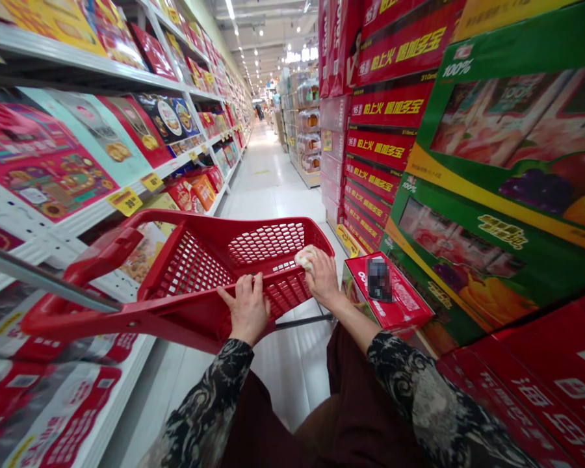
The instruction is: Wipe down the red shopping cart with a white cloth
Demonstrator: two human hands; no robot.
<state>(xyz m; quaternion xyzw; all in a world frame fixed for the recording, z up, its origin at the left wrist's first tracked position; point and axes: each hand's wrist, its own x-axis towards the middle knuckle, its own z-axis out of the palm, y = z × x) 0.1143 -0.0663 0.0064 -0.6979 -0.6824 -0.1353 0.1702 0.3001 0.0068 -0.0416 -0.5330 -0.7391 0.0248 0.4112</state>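
In front of me a red plastic shopping cart (175,318) stands lengthwise across the aisle, its basket holding nothing that I can see. My left hand (248,309) grips the near rim, with the fingers bent over the edge and the thumb pointing left. At the basket's right end my right hand (324,279) is closed on a crumpled whitish cloth (306,258), which rests against the rim there. Part of the cloth lies hidden under the fingers.
Shelves of packaged snacks (73,136) with yellow price tags (125,201) line the left side. Stacked red drink cartons (385,110) and green juice boxes (497,130) rise on the right. A low red box (404,302) stands beside my right arm. The tiled aisle (260,172) runs ahead.
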